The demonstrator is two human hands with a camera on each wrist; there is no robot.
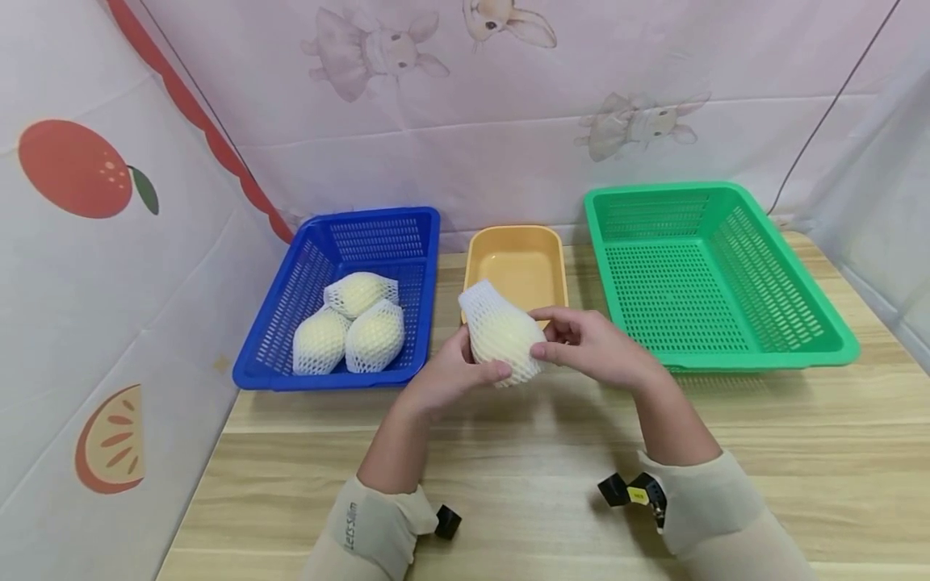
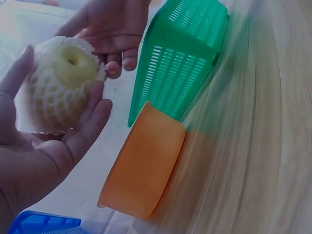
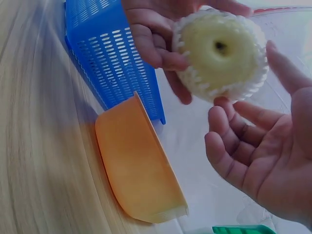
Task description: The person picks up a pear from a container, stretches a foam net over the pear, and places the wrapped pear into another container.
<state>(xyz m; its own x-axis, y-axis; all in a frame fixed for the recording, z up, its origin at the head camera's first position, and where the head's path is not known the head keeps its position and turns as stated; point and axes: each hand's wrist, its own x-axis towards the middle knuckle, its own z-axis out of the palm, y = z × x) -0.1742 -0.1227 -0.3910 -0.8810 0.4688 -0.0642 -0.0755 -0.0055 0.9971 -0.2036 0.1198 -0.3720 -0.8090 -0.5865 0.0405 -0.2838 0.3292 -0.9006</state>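
A round, pale yellow fruit (image 1: 504, 339) in a white foam net sleeve is held up above the table's middle, in front of the small orange-yellow bin. My left hand (image 1: 452, 373) grips it from the left, thumb on the near side and fingers curled round behind. From the right, my right hand (image 1: 592, 347) pinches the sleeve's edge between thumb and forefinger; its other fingers are bent. In the right wrist view, the dimpled end of the fruit (image 3: 219, 46) shows bare through the open sleeve. The long loose end of the sleeve points up and left in the head view.
A blue basket (image 1: 330, 379) at the left holds 3 netted fruits (image 1: 374, 335). The orange-yellow bin (image 1: 516, 234) stands between it and a green basket (image 1: 763, 361) at the right. All are on a wooden table (image 1: 538, 500) against a printed cloth backdrop (image 1: 508, 121).
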